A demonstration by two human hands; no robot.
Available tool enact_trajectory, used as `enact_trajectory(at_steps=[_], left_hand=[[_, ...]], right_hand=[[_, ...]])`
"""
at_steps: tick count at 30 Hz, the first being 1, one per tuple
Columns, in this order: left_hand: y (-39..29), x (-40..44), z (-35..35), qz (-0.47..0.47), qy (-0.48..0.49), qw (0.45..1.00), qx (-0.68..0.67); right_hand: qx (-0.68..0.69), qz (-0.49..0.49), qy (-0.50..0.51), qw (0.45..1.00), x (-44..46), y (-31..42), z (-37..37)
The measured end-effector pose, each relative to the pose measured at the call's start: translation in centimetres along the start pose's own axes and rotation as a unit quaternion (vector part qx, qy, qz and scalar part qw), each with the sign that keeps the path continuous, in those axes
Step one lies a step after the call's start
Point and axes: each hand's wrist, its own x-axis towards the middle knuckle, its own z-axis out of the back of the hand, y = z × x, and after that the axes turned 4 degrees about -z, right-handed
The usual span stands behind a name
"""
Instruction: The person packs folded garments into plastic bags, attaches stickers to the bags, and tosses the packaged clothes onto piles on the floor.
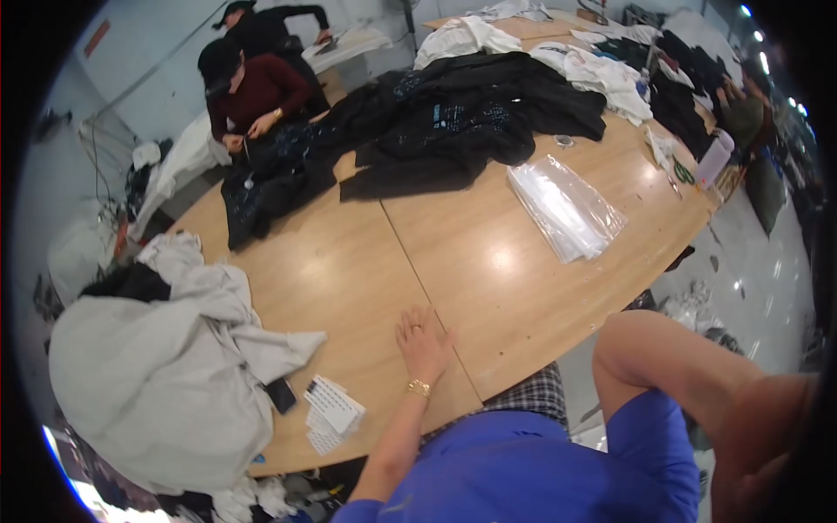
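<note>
My left hand (424, 343) lies flat on the wooden table (331, 270), fingers apart, holding nothing, near the seam between the table panels. A gold bracelet and a ring show on it. To its lower left are printed white sheets (333, 410) and a dark phone-like object (281, 395) beside a light grey garment (174, 383). My right arm bends up at the right edge; a blurred part of it, perhaps my right hand (767, 436), is close to the camera and its fingers cannot be made out. Clear plastic bags (567, 209) lie farther up the table.
Black garments (462, 113) spread across the far side, with white garments (593, 74) behind. A person (261, 91) in dark red handles the black cloth; another person (283, 30) stands behind. Green scissors (683, 171) and a pale bottle (715, 159) are at the right edge.
</note>
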Motion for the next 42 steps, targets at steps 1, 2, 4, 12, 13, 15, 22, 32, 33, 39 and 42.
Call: enact_trajectory(at_steps=[1,2,4,12,13,15,22,32,33,39,42], left_hand=[[0.4,0.3,0.2,-0.001,-0.001,1.0,0.008],[0.1,0.2,0.1,-0.002,0.004,1.0,0.008],[-0.4,0.0,0.1,-0.003,0.008,1.0,0.007],[-0.3,0.0,0.1,0.001,0.012,1.0,0.02],[-0.3,-0.2,0.2,0.0,0.013,1.0,0.014],[0.0,0.2,0.5,0.005,0.014,1.0,0.005],[11.3,6.3,3.9,0.237,-0.11,0.965,-0.024],[19.7,7.7,4.4,0.345,-0.086,0.928,0.115],[19.5,7.5,4.5,0.348,-0.08,0.927,0.117],[20.0,7.8,4.7,0.35,-0.075,0.925,0.126],[20.0,8.0,4.8,0.348,-0.081,0.925,0.126]], right_hand=[[0.001,-0.012,-0.004,1.0,-0.7,0.1,0.7],[0.001,-0.03,-0.002,1.0,-1.3,0.5,1.7],[0.004,-0.066,0.005,0.998,-2.3,1.0,3.1],[-0.368,-0.272,-0.24,0.856,-17.0,-14.9,-2.3],[-0.367,-0.419,-0.201,0.806,-21.0,-16.2,-2.2],[-0.425,-0.543,-0.088,0.719,-30.5,-18.4,-0.4],[-0.556,-0.737,0.173,0.344,-49.1,-17.9,2.5],[-0.636,-0.692,0.201,0.274,-46.2,-17.3,-0.1],[-0.637,-0.692,0.213,0.266,-46.2,-17.2,0.0],[-0.608,-0.733,0.217,0.216,-44.0,-18.1,-0.7],[-0.609,-0.737,0.205,0.209,-44.4,-18.2,-0.7]])
